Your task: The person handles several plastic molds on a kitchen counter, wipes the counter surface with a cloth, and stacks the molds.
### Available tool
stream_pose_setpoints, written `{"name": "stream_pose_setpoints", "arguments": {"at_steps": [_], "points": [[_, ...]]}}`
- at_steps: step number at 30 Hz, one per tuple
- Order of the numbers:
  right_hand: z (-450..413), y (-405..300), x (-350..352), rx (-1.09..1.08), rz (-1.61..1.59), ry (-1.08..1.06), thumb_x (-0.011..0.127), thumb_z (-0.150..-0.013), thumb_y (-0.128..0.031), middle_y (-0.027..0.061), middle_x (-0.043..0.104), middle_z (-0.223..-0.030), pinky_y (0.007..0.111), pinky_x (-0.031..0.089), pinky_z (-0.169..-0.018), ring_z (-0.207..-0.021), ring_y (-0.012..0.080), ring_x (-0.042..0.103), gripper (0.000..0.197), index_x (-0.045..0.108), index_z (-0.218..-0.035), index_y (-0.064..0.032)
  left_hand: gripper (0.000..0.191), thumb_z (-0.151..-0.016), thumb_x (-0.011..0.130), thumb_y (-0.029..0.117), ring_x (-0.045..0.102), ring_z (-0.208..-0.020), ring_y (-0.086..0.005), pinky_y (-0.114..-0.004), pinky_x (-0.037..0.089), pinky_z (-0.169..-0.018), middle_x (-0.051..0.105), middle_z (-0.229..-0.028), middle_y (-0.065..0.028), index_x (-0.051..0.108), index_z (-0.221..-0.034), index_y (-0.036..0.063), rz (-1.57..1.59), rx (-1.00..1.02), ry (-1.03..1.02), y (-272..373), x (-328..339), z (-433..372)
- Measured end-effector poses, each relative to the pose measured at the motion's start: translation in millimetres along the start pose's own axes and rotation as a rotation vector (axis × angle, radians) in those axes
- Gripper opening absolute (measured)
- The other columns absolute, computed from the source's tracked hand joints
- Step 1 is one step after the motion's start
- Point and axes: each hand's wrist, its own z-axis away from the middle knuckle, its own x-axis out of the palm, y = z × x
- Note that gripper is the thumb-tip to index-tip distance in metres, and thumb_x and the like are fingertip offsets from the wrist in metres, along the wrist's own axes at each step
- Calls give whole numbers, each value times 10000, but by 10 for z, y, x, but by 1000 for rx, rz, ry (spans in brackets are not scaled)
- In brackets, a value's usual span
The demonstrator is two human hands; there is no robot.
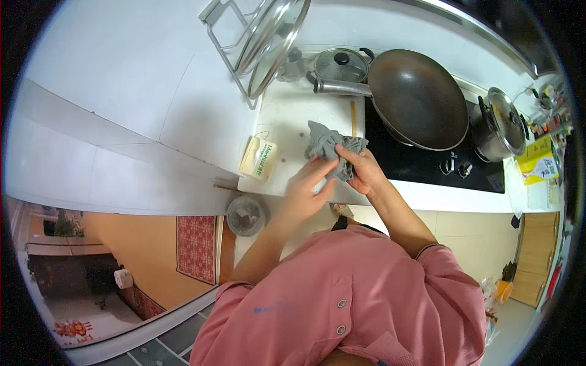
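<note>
A crumpled grey cloth (326, 138) hangs over the front part of the white countertop (284, 107). My right hand (365, 170) grips it from the right, with the thumb pressed on top. Blurred by motion, my left hand (307, 186) is at the cloth's lower left side with its fingers apart; whether the fingertips touch the fabric is hard to tell. To the left of both hands lies a soft pack of tissues (260, 158) bearing printed writing, with one tissue sticking out.
A large wok (419, 98) sits on the black gas hob (398, 162), its handle reaching left over the counter. Lidded pots (341, 66) stand behind and right (496, 126). A wall rack (229, 45) holds glass lids (274, 50). Below the counter's edge is a waste bin (246, 216).
</note>
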Motion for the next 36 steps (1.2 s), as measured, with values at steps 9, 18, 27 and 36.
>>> {"name": "stream_pose_setpoints", "arguments": {"at_steps": [9,18,27,36], "points": [[562,704,168,59,-36,198,554,-872,-20,107,649,-975,354,562,-721,-853,227,650,197,584,-1064,6,426,-843,619,-25,589,-1077,-172,-314,460,-935,627,-1167,-95,513,-1256,-45,1043,-842,105,-123,169,569],[846,862,182,-117,-102,157,564,-896,-103,108,555,-1169,398,458,-928,-1075,239,555,407,443,-1272,-3,321,-766,552,-78,583,-1103,-354,-395,530,-852,557,-1272,-183,604,-1077,-15,-366,151,157,-311,390,492],[1055,966,-487,-96,117,380,628,-900,-215,74,602,-1080,343,510,-794,-900,210,616,407,496,-1246,-47,697,-821,489,79,119,-1457,-320,-484,146,-1164,143,-1563,-191,241,-1468,-5,-596,-162,-548,-1284,790,607],[2184,88,-1365,-211,116,504,555,-920,-151,95,634,-1016,305,526,-783,-838,178,638,317,538,-1209,-24,605,-835,545,82,299,-1381,-343,-452,251,-1131,317,-1477,-231,357,-1390,-67,-668,-251,-283,-367,1300,429]]}}
